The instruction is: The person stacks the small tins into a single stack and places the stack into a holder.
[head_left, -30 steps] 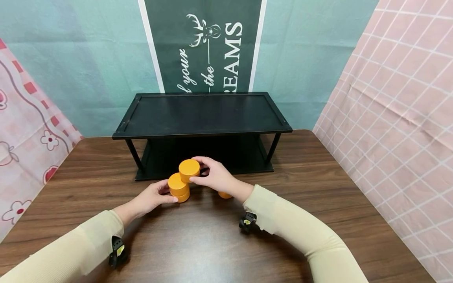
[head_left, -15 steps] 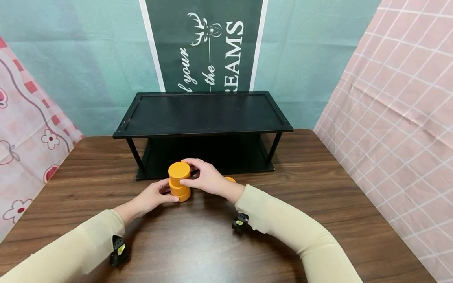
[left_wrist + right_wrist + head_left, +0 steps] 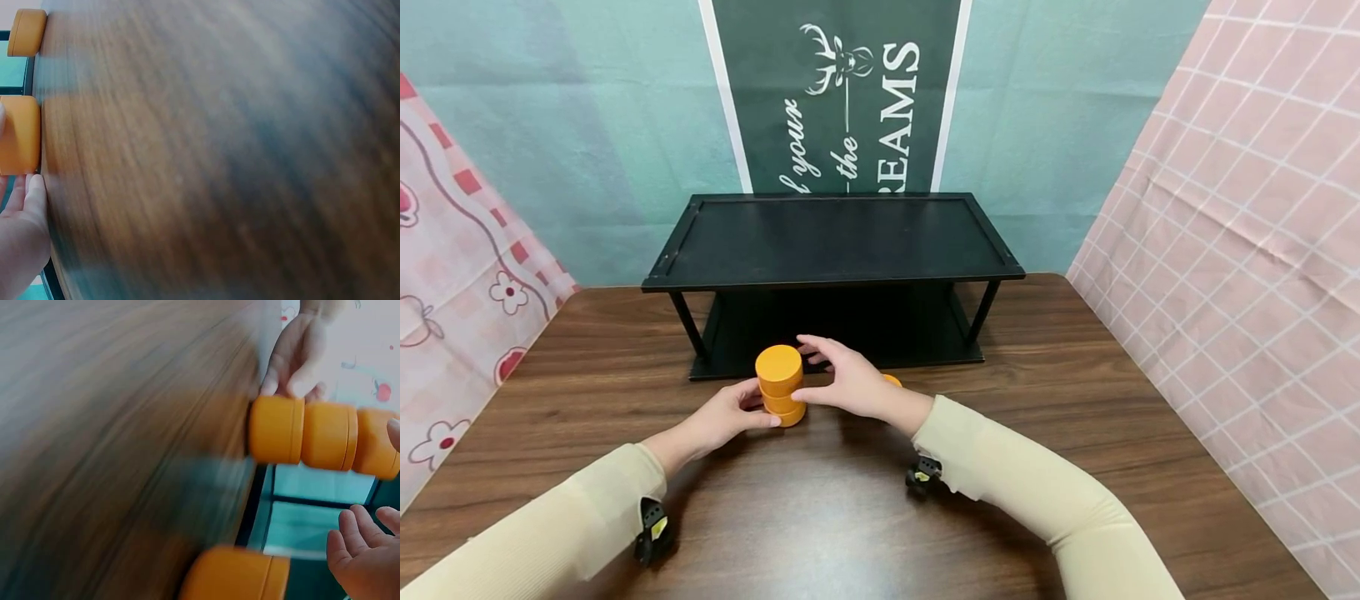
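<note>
Three orange, round, lidded jars stand stacked in front of the rack; the top jar (image 3: 778, 367), middle jar (image 3: 327, 435) and bottom jar (image 3: 274, 430) line up with slight offsets. My left hand (image 3: 722, 421) holds the bottom jar from the left, thumb in front and fingers behind. On the stack's other side is my right hand (image 3: 850, 383), fingers spread and apart from the top jar, its thumb overlapping the stack in the head view. Another orange jar (image 3: 234, 575) stands on the table to the right, mostly hidden behind my right wrist in the head view.
A black two-tier rack (image 3: 835, 242) stands at the back of the brown wooden table (image 3: 820, 517), its lower shelf just behind the stack. Cloths hang behind and at both sides: a green one (image 3: 1030, 125), a pink checked one (image 3: 1247, 208) and a flowered one (image 3: 467, 275).
My right hand brought the third jar left and down onto the two stacked jars, then let go and drew back slightly to the right. The left hand stayed at the base.
</note>
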